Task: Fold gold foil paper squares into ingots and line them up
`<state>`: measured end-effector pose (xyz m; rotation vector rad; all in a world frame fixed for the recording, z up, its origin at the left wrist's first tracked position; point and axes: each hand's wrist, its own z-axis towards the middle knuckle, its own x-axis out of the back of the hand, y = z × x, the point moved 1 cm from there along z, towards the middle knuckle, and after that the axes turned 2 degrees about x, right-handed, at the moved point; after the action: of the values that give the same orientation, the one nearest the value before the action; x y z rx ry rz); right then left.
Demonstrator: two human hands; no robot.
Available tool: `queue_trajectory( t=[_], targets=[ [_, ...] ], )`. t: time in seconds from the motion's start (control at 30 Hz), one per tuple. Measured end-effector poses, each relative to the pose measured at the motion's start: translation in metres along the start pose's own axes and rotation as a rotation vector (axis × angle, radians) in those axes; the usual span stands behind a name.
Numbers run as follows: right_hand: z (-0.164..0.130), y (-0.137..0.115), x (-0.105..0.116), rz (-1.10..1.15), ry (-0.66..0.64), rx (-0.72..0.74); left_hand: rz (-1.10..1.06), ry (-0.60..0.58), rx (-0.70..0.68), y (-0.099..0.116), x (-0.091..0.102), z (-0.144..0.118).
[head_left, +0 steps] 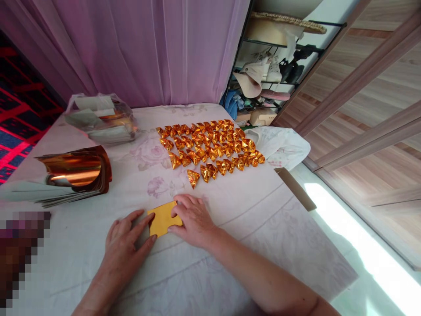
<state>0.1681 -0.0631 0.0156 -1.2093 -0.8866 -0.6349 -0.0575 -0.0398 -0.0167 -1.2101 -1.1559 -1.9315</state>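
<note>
Here both hands flatten a square gold paper.

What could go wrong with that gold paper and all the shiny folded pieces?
The gold paper lies flat under both hands; if the left hand or right hand slips, the fold may come out crooked. The folded gold pieces sit just beyond the hands, so a sleeve or arm might scatter them.
</note>
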Motion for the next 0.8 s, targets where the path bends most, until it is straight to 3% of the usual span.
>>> queue_trajectory(
  t=[0.37,0.63,0.8],
  targets=[
    [0.002,0.021,0.017,0.069,-0.193,0.091,-0.054,-0.117,0.063,0.010,0.011,-0.005],
    [0.000,0.020,0.021,0.041,-0.210,0.116,-0.104,-0.015,0.059,0.037,0.021,-0.006],
    [-0.001,0.019,0.021,0.029,-0.210,0.119,-0.058,-0.038,-0.023,0.050,0.021,-0.007]
  ],
)
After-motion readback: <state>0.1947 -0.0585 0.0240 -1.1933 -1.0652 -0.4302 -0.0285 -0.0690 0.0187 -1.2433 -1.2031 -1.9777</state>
